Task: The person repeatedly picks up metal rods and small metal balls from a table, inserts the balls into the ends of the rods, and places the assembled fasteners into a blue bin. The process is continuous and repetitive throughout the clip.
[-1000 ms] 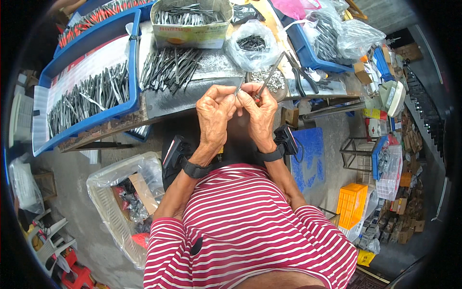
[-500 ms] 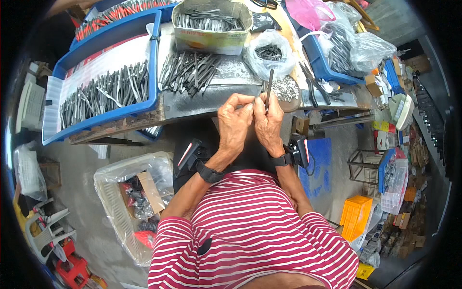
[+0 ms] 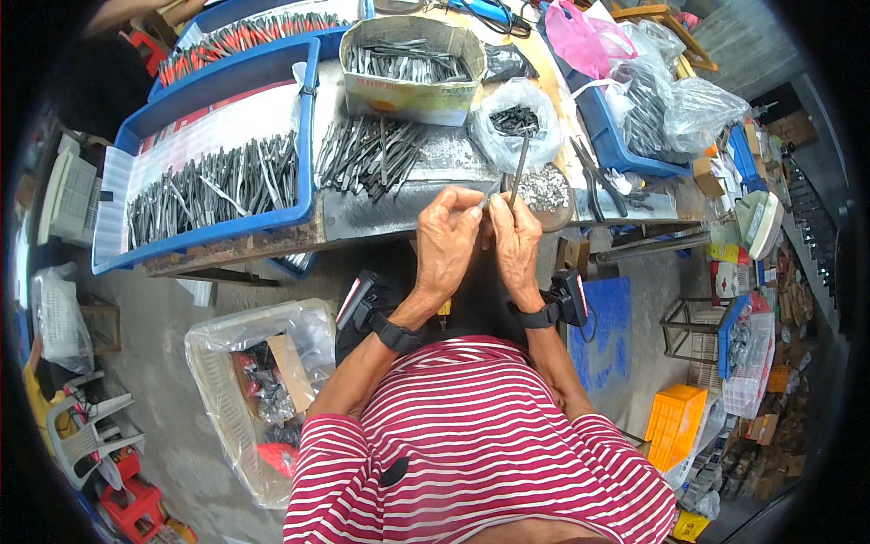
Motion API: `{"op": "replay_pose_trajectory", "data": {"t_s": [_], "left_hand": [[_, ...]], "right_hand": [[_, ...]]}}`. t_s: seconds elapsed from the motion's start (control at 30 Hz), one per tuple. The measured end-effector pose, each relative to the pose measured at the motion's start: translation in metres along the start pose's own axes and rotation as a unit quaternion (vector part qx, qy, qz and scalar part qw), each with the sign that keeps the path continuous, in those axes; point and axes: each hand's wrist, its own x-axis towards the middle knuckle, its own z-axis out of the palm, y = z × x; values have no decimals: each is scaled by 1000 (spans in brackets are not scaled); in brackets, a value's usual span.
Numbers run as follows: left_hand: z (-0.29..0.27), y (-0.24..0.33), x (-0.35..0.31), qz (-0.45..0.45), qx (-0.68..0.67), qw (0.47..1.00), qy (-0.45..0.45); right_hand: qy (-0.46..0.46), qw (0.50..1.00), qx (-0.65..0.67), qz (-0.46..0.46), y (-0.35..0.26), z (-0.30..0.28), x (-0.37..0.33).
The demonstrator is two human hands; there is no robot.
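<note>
Both hands are close together just in front of the bench edge. My right hand (image 3: 515,243) is closed around a slim dark metal strip (image 3: 522,161), which points up and away from me. Between the thumb and forefinger of my left hand (image 3: 446,243) is a small grey metal piece (image 3: 489,194), its shape mostly hidden by the fingers. Beyond the hands lies a round dish of small silver parts (image 3: 546,192). Behind that sits a clear plastic bag (image 3: 489,136) of short black pieces. A heap of dark slim metal strips (image 3: 372,154) lies to the left.
A blue tray (image 3: 310,136) full of metal strips stands on the left, near an open carton (image 3: 412,98) of similar ones. Pliers (image 3: 596,181) lie to the right, beside a blue bin (image 3: 594,122) with bags. A plastic-lined crate (image 3: 213,363) is on the floor.
The dark strip in my right hand has tipped slightly to the right. The grey piece now shows at my left fingertips. The whole view has shifted a little, with the bench lower and further right.
</note>
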Motion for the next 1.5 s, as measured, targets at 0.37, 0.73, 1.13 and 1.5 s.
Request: {"op": "replay_pose_trajectory", "data": {"t_s": [0.37,0.73,1.13,1.5], "left_hand": [[-40,34,47,180,389,894,134],[-41,13,81,196,658,719,110],[-39,39,102,235,575,767,161],[-43,88,192,261,610,734,145]], "right_hand": [[8,993,90,76,-1,-16,2],[5,995,53,79,-1,-22,7],[-19,995,42,84,0,-26,8],[-35,990,72,113,-4,-34,7]]}}
